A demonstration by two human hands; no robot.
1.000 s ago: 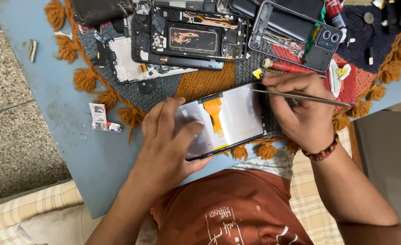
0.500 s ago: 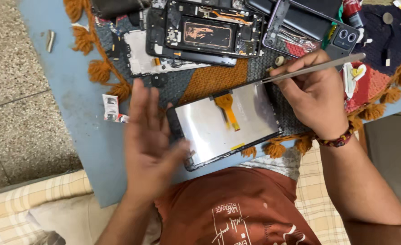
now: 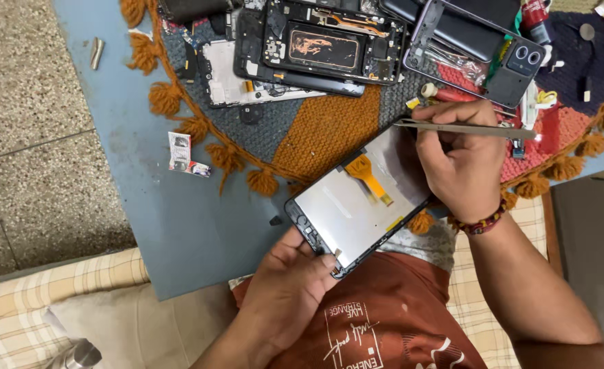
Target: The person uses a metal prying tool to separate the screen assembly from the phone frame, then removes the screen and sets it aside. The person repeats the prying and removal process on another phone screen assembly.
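Left hand (image 3: 285,287) grips the near corner of a phone screen panel (image 3: 357,205), back side up, orange ribbon cable (image 3: 370,178) showing. Right hand (image 3: 462,160) holds tweezers (image 3: 466,128) at the panel's far edge. Opened phones (image 3: 316,48) on the fringed mat (image 3: 329,130) beyond.

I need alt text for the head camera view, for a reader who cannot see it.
A person's left hand holds a detached phone screen panel, back side up with an orange flex cable, while the right hand grips metal tweezers. Opened phones lie on a fringed mat on a blue table.

The right hand (image 3: 462,164) hides the display panel's (image 3: 357,205) far corner.
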